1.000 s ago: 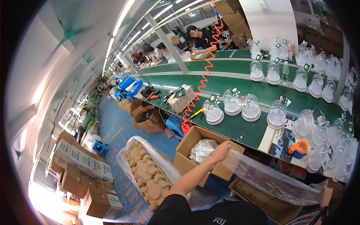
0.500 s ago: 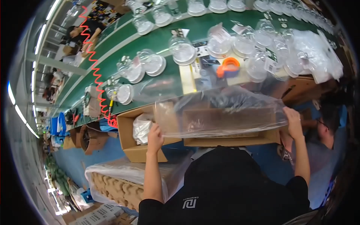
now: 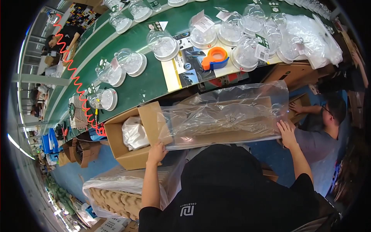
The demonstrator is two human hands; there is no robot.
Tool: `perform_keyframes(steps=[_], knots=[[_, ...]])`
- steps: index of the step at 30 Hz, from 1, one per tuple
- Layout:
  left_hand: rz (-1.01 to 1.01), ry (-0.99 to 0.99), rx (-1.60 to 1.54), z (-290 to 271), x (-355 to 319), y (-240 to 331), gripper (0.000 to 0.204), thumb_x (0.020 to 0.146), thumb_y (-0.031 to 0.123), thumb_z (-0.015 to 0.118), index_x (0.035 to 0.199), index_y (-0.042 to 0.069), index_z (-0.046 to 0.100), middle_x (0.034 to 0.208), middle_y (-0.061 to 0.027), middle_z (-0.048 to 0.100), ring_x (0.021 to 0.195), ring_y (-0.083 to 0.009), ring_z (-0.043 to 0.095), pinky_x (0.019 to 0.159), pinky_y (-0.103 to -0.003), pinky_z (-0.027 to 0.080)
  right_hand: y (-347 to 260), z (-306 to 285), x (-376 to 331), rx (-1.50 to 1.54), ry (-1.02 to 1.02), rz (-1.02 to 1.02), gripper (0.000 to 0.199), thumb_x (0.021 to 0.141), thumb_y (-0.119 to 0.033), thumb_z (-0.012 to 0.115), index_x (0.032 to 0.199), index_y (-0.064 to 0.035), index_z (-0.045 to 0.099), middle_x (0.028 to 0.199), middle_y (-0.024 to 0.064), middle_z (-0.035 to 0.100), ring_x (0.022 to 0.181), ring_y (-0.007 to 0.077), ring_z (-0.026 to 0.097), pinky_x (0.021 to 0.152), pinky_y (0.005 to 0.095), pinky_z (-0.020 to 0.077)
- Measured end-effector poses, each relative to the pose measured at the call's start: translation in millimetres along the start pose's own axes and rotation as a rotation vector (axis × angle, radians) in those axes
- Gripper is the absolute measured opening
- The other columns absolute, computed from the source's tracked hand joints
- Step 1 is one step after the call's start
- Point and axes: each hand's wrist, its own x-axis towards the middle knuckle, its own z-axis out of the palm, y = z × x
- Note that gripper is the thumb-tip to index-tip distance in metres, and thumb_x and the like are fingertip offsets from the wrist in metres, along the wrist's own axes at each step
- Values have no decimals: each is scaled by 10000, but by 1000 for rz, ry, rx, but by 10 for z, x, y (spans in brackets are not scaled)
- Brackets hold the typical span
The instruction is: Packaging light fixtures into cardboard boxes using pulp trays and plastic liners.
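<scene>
A large clear plastic bag [image 3: 228,116] is stretched over an open cardboard box [image 3: 216,140] in front of me, and the box shows through it. My left hand [image 3: 157,153] pinches the bag's near left corner. At the bag's right edge my right hand [image 3: 286,133] grips the film, its fingers over the edge. Just left of the bag stands a second open cardboard box [image 3: 112,133] holding a white plastic-wrapped bundle [image 3: 135,133].
On the green bench [image 3: 154,83] stand several clear domed plastic items [image 3: 163,43] with tags, an orange and blue tape dispenser [image 3: 215,58] and clear bags [image 3: 309,40]. Wrapped moulded pulp trays [image 3: 116,201] lie at lower left. A co-worker [image 3: 320,127] crouches close on the right.
Both hands have come down and nearer, drawing the bag flatter and lower across the box. My right hand has moved left. The bench view has shifted leftward.
</scene>
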Motion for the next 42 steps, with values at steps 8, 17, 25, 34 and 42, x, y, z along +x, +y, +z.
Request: perform_keyframes(steps=[8,17,25,34,42], knots=[[-286,-103,207,-839,-52,478,471,740,329,804,1127,87,693,1178,-152,671,1044,-346,656,874,-450,518,-109,-911,96,439,-80,-172,948,649,-304,863,1454,-88,411,1528,141,387,1408,373,352,1094,485,373],[365,-2,333,457,1017,986,1203,641,544,833,1546,51,214,1562,-273,251,1467,-437,209,1192,-549,182,-861,-156,1227,157,-158,-363,1070,646,-421,868,1495,-64,323,1512,219,357,1368,396,388,1117,468,344],[-3,-261,514,1365,1994,869,1337,536,593,876,1561,89,181,1582,-194,276,1458,-369,271,1192,-549,166,-843,1212,2272,138,-126,-233,1230,572,-569,857,1508,-27,272,1542,261,289,1406,448,309,1144,516,282],[-36,-318,179,2683,2892,-187,942,729,519,788,1469,75,410,1500,-184,416,1378,-350,404,1157,-449,289,-779,2321,2602,372,34,-194,985,611,-504,856,1373,-7,478,1369,247,509,1280,449,451,1077,503,350],[24,-58,88,3504,3141,-556,573,909,361,642,1380,60,518,1424,-177,498,1311,-346,479,1081,-447,383,-786,2657,2696,-112,-475,25,741,888,-614,582,1323,-14,568,1327,171,587,1242,369,518,1066,501,362]])
